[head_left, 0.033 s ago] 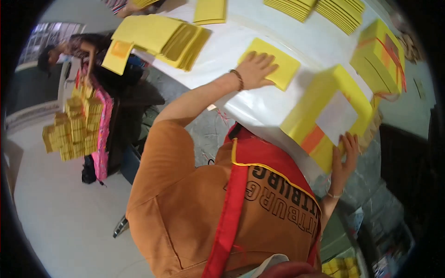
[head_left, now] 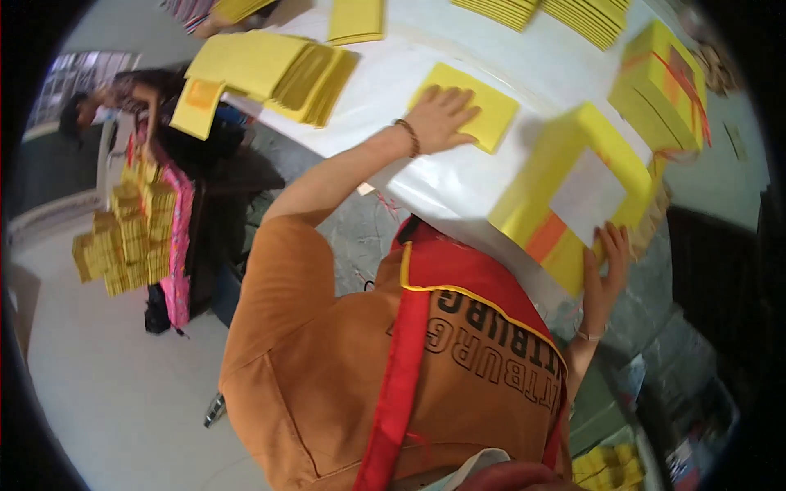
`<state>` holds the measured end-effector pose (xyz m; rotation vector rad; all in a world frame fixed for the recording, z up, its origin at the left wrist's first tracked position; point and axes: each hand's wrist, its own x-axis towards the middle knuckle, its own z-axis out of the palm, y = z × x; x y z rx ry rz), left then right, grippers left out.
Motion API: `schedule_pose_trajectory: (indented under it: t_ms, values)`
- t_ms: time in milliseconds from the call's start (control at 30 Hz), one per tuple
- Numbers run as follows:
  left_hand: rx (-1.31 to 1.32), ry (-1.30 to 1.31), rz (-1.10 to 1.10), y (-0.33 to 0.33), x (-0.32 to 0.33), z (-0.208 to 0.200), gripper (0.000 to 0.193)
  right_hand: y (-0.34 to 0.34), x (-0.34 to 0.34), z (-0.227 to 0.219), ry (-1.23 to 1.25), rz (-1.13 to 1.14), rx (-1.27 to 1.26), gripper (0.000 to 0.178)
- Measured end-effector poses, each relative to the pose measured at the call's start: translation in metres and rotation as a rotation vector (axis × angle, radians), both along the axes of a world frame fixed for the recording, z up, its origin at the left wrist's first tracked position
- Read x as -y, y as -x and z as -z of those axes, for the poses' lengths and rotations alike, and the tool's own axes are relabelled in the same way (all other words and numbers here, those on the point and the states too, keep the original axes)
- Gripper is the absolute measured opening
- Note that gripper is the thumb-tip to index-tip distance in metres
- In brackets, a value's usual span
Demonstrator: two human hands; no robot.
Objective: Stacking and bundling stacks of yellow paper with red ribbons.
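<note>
My left hand [head_left: 442, 120] lies flat, fingers spread, on a small square stack of yellow paper [head_left: 498, 114] on the white table. My right hand [head_left: 607, 255] rests at the near right corner of a tall yellow paper block [head_left: 536, 176] with a white sheet [head_left: 586, 195] and an orange patch on its top. Its fingers are stretched out and apart, touching the block without wrapping round it. The block stands at the table's near edge. Behind it sits another yellow bundle [head_left: 647, 102] tied with red string.
A large fanned pile of yellow paper [head_left: 246, 65] lies at the table's [head_left: 385, 78] left edge. More stacks [head_left: 585, 18] line the far side. At left, bundled yellow packs [head_left: 127, 237] are piled beside a pink-edged table, near another person [head_left: 151, 90]. Yellow packs [head_left: 606, 468] sit low at right.
The whole view has shifted slightly, so things appear a little farther left. Both hands keep their places on the yellow stack and the yellow block.
</note>
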<state>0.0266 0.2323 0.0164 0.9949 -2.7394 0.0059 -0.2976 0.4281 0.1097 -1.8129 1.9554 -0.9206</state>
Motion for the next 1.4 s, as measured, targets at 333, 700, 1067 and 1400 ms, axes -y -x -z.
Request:
schedule_pose_trajectory:
  t_ms: [333,700,1067,1400]
  values:
    - [-0.325,-0.176,0.394,0.064,-0.062,-0.13,0.043,-0.003,0.007,0.007,0.091,0.009,0.088,0.031]
    - [-0.217,-0.327,0.604,0.09,-0.078,-0.133,0.026,0.009,0.004,0.017,0.111,-0.012,0.314,0.02]
    - [-0.306,-0.771,0.393,0.091,-0.062,-0.137,0.011,0.011,0.006,0.015,0.118,-0.032,0.431,0.037]
    - [-0.31,-0.997,0.376,0.093,-0.048,-0.131,0.015,0.011,0.006,0.014,0.104,-0.017,0.462,0.035]
